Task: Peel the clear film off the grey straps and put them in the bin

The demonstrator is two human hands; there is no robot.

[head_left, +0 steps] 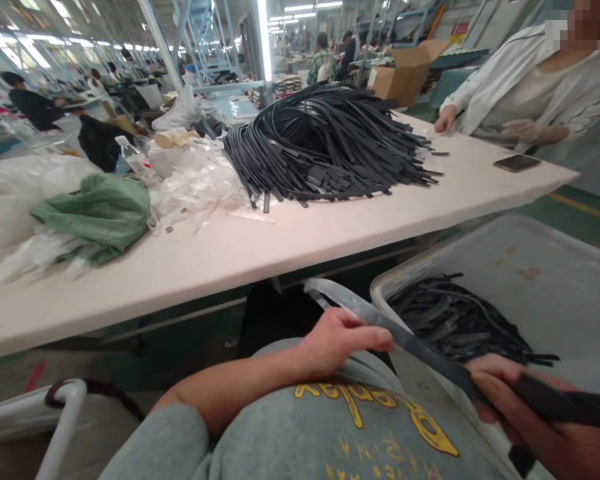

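Observation:
A long black strap (430, 353) runs across my front from the middle of the view to the right edge. Its far left end lies in a clear plastic sleeve (339, 295). My left hand (343, 340) is closed on the sleeved part, thumb stretched along it. Further right, my right hand (535, 417) has its fingers wrapped round the strap, somewhat blurred. Beyond them, a large heap of black straps (325, 140) lies on the pale table (220, 260). More black straps (460, 320) fill the bottom of a white bin (575, 287) beside my right hand.
Crumpled clear plastic (195, 190), a green bag (100, 210) and a bottle (135, 157) lie on the table's left. A phone (517, 163) is near the right corner, where a person (525, 87) stands. A white tube frame (63, 427) is at lower left.

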